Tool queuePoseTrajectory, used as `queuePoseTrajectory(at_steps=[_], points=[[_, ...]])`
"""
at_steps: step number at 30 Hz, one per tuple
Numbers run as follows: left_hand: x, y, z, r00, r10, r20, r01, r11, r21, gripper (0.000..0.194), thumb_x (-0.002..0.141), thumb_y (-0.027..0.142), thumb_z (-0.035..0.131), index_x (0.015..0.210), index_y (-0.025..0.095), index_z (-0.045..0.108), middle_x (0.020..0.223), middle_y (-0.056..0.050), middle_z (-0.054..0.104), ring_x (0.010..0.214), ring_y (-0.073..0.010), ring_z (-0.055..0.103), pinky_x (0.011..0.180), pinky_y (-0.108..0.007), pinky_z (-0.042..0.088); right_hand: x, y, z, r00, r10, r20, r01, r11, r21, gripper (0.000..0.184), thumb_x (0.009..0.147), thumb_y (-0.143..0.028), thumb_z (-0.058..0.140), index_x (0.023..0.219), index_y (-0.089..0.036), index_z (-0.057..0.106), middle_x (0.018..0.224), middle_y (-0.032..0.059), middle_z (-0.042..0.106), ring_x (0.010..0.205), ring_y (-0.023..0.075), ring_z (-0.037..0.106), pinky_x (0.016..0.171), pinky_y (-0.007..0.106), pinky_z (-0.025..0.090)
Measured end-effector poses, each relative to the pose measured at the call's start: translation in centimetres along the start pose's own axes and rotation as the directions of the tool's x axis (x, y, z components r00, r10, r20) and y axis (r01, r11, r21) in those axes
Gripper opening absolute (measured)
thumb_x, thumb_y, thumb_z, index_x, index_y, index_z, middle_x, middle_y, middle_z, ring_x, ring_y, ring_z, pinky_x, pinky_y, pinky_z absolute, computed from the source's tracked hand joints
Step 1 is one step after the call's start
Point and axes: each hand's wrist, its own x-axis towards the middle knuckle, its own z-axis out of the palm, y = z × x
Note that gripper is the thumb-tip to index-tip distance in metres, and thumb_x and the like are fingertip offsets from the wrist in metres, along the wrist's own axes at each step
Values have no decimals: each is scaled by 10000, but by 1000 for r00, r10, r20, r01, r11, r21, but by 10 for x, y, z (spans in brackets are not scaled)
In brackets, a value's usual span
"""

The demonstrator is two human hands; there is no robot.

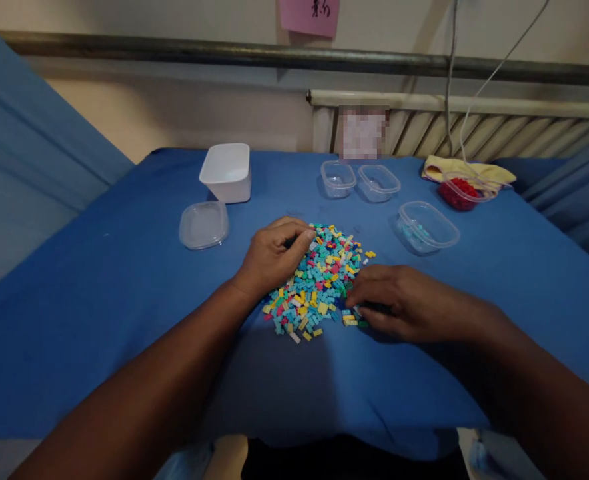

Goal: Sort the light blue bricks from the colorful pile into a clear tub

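A pile of small toy building bricks (327, 270) in turquoise, yellow, pink, green, white and blue lies on the blue cloth in front of me. My left hand (277, 253) rests against the pile's left side, thumb apart from the curved fingers; some fingertips are hidden behind the hand. At the lower right edge of the pile is my right hand (399, 300), its fingers bent down and the thumb a little apart from them. A few yellow and green bricks (350, 320) lie just beside its thumb. I see no brick held in either hand.
Behind the pile stand two clear tubs (338, 180). To the right, another clear tub (428, 230) holds a few turquoise bricks, and a tub of red bricks (459, 193) sits by a yellow cloth (454, 167). At left are a white container (226, 173) and a lid (204, 225).
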Motion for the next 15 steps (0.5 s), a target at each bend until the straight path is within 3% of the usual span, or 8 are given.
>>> queuePoseTrajectory(at_steps=[7,15], points=[[0,1,0,1000,-1,11,1,1000,-2,217,1051,259,694,862,195,780,984,-51,790,948,-206,748,905,-362,577,8,3,4,994,100,39,-88,969,-230,193,1045,-146,607,1100,-210,780,1037,80,759,917,211,684,821,325,494],[-1,0,1,1000,7,9,-7,1000,-16,206,1052,261,688,879,201,782,987,-53,790,952,-209,745,911,-368,575,9,-1,5,995,93,34,-82,964,-255,205,1062,-161,607,1106,-219,799,972,65,730,838,187,640,749,300,435]])
